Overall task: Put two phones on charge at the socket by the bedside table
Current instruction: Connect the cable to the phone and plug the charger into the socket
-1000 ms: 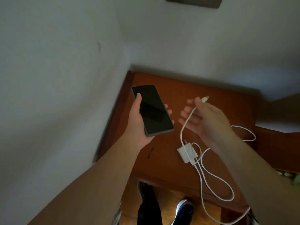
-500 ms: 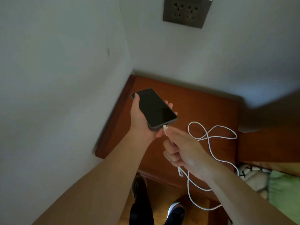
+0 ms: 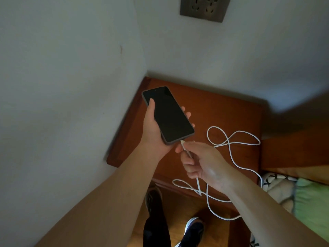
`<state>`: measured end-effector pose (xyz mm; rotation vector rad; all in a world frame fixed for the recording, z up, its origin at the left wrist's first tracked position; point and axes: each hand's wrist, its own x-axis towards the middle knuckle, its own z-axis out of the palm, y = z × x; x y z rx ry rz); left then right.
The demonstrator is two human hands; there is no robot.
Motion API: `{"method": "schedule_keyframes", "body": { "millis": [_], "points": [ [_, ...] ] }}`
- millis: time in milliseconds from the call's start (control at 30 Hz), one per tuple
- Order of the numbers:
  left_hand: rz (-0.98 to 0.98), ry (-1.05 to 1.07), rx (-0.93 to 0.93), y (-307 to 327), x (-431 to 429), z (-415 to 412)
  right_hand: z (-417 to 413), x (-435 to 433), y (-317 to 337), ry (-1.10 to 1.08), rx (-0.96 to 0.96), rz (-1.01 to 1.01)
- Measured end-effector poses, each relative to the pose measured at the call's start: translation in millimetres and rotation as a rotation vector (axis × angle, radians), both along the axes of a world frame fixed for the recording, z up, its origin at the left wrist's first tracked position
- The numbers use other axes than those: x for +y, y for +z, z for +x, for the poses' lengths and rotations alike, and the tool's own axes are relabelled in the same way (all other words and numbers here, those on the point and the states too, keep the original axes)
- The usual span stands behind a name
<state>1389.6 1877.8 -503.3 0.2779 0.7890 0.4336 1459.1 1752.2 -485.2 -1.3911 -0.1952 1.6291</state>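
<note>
My left hand [image 3: 153,129] holds a black phone [image 3: 168,114], screen up and dark, over the left part of the wooden bedside table [image 3: 222,111]. My right hand [image 3: 201,161] pinches the plug end of a white charging cable [image 3: 233,145] at the phone's bottom edge. The connector touches the phone's port; how far it is in I cannot tell. The cable loops across the table top and hangs over its front edge. A grey wall socket [image 3: 203,8] is on the wall above the table. The charger block is hidden. Only one phone is in view.
White walls meet in a corner behind the table's left side. A bed with a green cover [image 3: 313,200] and a patterned pillow [image 3: 277,184] lies to the right. My feet in dark shoes [image 3: 192,230] stand on the wooden floor below.
My right hand brought the cable's plug from mid-air to the phone's bottom edge. The view tilted up, so the socket came into sight. The charger block went out of sight.
</note>
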Motion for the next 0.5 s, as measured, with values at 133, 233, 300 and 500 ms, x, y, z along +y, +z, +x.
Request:
{"method": "schedule_keyframes", "body": {
  "millis": [133,233,300,500],
  "points": [
    [0.028,-0.028,0.005,-3.4,1.8,-3.1,-1.0,0.7,-2.9,0.015,-0.014,0.021],
    [0.024,-0.025,0.005,-6.7,3.1,-4.5,-2.3,2.9,-5.6,0.016,0.004,0.052],
    [0.017,-0.015,0.007,-9.3,4.6,-5.4,-3.0,4.6,-7.8,0.019,-0.005,0.063],
    [0.024,-0.022,0.036,-11.8,11.4,-1.5,-0.5,12.7,-10.1,0.009,-0.019,0.077]
  ]
}}
